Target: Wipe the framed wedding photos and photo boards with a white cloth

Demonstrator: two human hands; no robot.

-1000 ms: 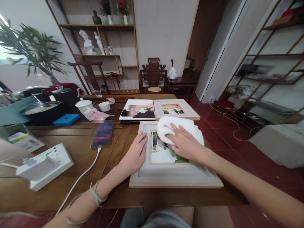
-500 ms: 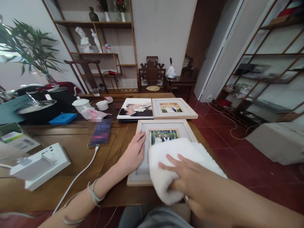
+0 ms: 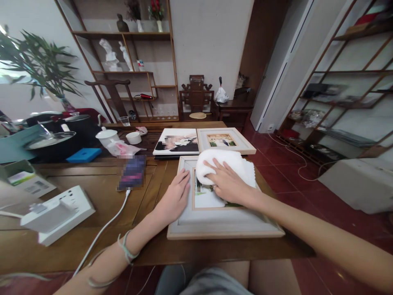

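Note:
A picture frame [image 3: 225, 235] with a pale wood rim and light mat lies flat near the table's front edge. My left hand [image 3: 175, 196] rests on its left side, fingers stretched along the rim. In my right hand [image 3: 229, 183] is a white towel [image 3: 224, 157], pressed down on the frame's upper part with the fingers spread over the cloth. The towel hides the top of the photo [image 3: 208, 200] in the middle of the frame; its lower part shows.
Behind the frame lie a second picture frame [image 3: 242, 137] and a photo panel [image 3: 159, 147]. At the left are a phone [image 3: 133, 172] on a white cable [image 3: 107, 223], a power strip [image 3: 66, 215], a blue box [image 3: 84, 155], a white cup [image 3: 134, 138] and a black pot [image 3: 52, 145].
My right hand has moved the towel away from me, from the frame's lower right to its upper part. The frame's lower rim is uncovered. My left hand stays on the left side.

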